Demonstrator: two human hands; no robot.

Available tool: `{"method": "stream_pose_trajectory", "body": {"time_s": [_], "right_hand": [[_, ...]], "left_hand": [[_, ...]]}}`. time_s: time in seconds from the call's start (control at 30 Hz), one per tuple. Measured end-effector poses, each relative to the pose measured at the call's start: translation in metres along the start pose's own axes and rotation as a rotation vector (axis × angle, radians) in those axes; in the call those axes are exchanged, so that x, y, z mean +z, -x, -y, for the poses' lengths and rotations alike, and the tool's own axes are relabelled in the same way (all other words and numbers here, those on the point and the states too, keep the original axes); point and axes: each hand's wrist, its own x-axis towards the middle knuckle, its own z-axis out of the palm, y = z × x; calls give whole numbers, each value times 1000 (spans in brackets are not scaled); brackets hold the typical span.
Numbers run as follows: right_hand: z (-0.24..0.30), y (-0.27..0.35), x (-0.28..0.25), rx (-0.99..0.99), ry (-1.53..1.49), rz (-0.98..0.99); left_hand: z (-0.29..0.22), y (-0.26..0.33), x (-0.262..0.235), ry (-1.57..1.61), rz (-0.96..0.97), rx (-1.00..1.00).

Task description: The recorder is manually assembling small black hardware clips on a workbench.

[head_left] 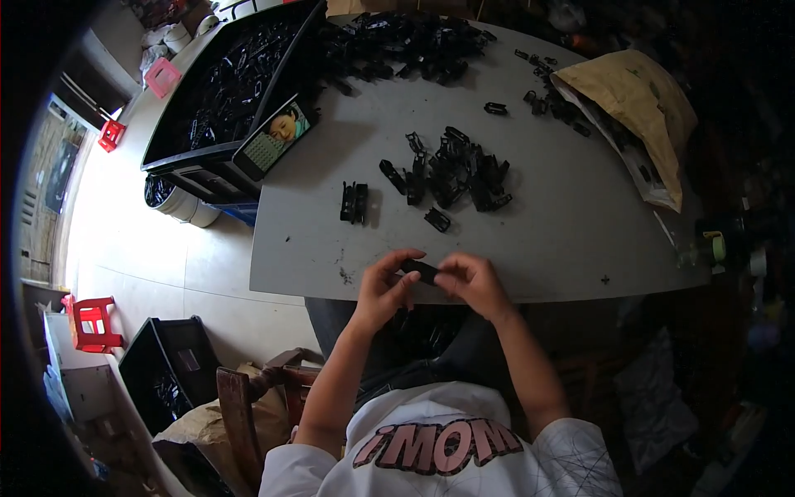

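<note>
The person's bare left forearm comes up from 7 o'clock, slanting toward 1, and the bare right forearm from 5 o'clock, slanting toward 11. The wrists are closer together than the elbows. The left hand curves toward 2 o'clock, thumb and fingers bent in a pinching grip. Facing it, the right hand points toward 10 o'clock, its fingers bunched and gripping too. The hands sit near each other, yet apart.
</note>
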Motion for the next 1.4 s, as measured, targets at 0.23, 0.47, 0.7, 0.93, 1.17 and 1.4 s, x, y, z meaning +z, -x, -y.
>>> {"method": "stream_pose_trajectory", "body": {"time_s": [0.23,0.47,0.7,0.93,1.17,1.4], "right_hand": [[27,-50,-5,-374,836,-283],[11,-51,-11,-370,837,-287],[15,-14,-26,-404,664,-348],[13,-25,-53,-296,770,-503],[18,-69,-54,-417,929,-713],[15,-22,-65,-330,807,-677]], "left_hand": [[-1,-2,5,63,-117,61],[9,-17,2,9,-154,125],[-5,-41,4,-603,-283,341],[-12,-69,17,-1236,-83,320],[-5,-58,30,-1053,-60,274],[-4,-52,21,-1193,-129,271]]}}
